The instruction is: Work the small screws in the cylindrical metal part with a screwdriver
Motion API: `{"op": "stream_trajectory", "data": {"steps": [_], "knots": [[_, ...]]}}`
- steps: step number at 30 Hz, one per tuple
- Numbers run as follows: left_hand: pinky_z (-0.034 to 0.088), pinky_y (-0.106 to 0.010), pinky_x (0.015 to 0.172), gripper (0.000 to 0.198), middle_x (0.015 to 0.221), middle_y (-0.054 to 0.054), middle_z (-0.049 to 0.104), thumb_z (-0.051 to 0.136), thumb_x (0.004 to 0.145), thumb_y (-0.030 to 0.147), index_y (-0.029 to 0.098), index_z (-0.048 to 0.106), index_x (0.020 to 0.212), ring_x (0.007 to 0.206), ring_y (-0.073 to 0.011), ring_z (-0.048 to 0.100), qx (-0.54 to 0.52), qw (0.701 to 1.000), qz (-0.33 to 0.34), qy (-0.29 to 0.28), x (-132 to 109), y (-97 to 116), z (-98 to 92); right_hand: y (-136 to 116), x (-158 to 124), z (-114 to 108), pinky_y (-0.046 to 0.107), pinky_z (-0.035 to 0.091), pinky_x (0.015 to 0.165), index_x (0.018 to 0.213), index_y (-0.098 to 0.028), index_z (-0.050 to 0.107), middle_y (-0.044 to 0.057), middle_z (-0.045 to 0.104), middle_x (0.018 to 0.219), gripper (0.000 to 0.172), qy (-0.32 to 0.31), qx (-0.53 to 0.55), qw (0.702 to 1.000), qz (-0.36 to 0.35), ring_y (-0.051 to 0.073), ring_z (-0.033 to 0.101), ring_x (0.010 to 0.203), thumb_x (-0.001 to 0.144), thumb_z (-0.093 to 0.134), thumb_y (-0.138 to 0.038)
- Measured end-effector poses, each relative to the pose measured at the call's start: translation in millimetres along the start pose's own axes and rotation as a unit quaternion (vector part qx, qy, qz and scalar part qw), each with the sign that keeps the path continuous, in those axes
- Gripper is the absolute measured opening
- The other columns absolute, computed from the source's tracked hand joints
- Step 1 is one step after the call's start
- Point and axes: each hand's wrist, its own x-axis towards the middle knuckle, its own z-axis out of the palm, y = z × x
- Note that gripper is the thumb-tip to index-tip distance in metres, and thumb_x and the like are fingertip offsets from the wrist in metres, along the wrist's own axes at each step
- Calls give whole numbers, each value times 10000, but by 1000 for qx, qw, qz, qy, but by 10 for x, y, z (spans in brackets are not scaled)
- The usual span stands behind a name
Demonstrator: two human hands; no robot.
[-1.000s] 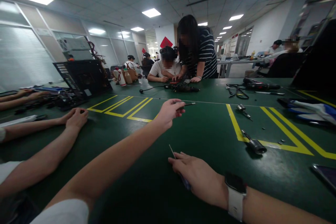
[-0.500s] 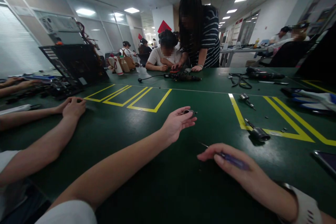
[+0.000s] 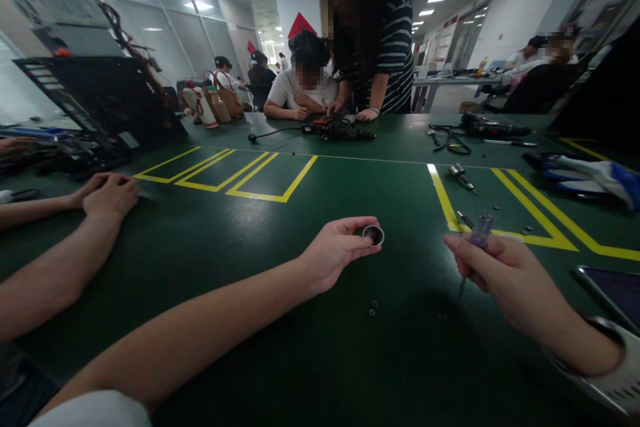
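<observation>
My left hand [image 3: 333, 252] is closed on a small round metal cup [image 3: 373, 235], its hollow side facing me. A screwdriver [image 3: 481, 230] with a clear purple handle is gripped in my right hand [image 3: 505, 270], its thin shaft pointing down at the table. On the green tabletop below and between my hands lie a few tiny metal rings [image 3: 372, 311]. Beyond my right hand is a metal part with a shaft [image 3: 465, 219], mostly hidden by the hand. A similar shafted metal part [image 3: 461, 177] lies farther back.
Yellow tape lines [image 3: 257, 197] mark the green table [image 3: 280, 373]. A corded power tool [image 3: 340, 129] lies opposite, near two people. Another drill-like tool [image 3: 493, 127], gloves [image 3: 585, 177] and a dark-screened device [image 3: 613, 293] are on the right. A neighbour's hands [image 3: 107, 195] rest at left.
My right hand has moved right and turned the screwdriver tip-down. My left hand has tipped the metal cup so its hollow faces me. Two rings now show on the table below it.
</observation>
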Motion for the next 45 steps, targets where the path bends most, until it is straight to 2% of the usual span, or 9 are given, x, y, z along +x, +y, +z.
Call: {"op": "stream_trajectory", "data": {"steps": [7, 18, 26, 31, 36, 42, 45], "knots": [[489, -375, 920, 339, 1098, -98, 612, 566, 725, -39, 122, 619, 1018, 960, -189, 623, 9, 1000, -2, -4, -6, -19, 13, -52, -1, 53, 251, 326, 390, 514, -207, 531, -25, 450, 432, 433, -75, -84, 994, -3, 115, 421, 386, 785, 481, -541], [489, -378, 909, 334, 1078, -96, 619, 561, 721, -48, 122, 625, 1001, 937, -181, 626, 12, 1000, -3, 5, -18, -9, 33, -187, -50, 105, 239, 311, 364, 476, -217, 521, -32, 430, 415, 418, -127, -35, 991, -9, 109, 410, 384, 739, 518, -542], [490, -379, 901, 313, 1043, -81, 626, 546, 722, -59, 130, 637, 954, 933, -176, 622, 13, 1000, -3, 10, -32, 10, 57, -176, -67, 97, 239, 332, 374, 494, -215, 540, -31, 441, 431, 422, -151, -24, 988, -8, 105, 411, 386, 759, 508, -542], [490, -376, 897, 312, 1043, -81, 619, 550, 723, -54, 125, 629, 966, 930, -178, 620, 13, 1000, 0, 2, -28, -3, 43, -182, -92, 109, 241, 343, 389, 496, -210, 535, -31, 442, 439, 438, -175, -24, 984, -28, 105, 421, 392, 781, 499, -541], [490, -373, 891, 309, 1040, -81, 614, 545, 724, -56, 123, 629, 962, 928, -175, 617, 16, 1000, 5, 2, -31, 0, 49, -178, -127, 109, 236, 366, 433, 546, -206, 544, -24, 478, 497, 401, -175, -32, 981, -83, 109, 456, 442, 821, 483, -491], [486, -372, 892, 307, 1048, -81, 608, 530, 727, -63, 119, 628, 954, 929, -174, 613, 20, 1000, 2, 4, -43, 11, 63, -200, -163, 115, 234, 368, 474, 562, -208, 532, -31, 463, 504, 383, -236, -69, 961, -128, 107, 466, 468, 868, 446, -423], [477, -384, 902, 306, 1031, -73, 614, 545, 720, -57, 127, 635, 947, 923, -171, 614, 17, 1000, 6, -3, -39, -1, 54, -216, -170, 104, 231, 370, 466, 568, -206, 534, -26, 476, 512, 383, -226, -52, 964, -132, 108, 474, 472, 867, 451, -431]]}}
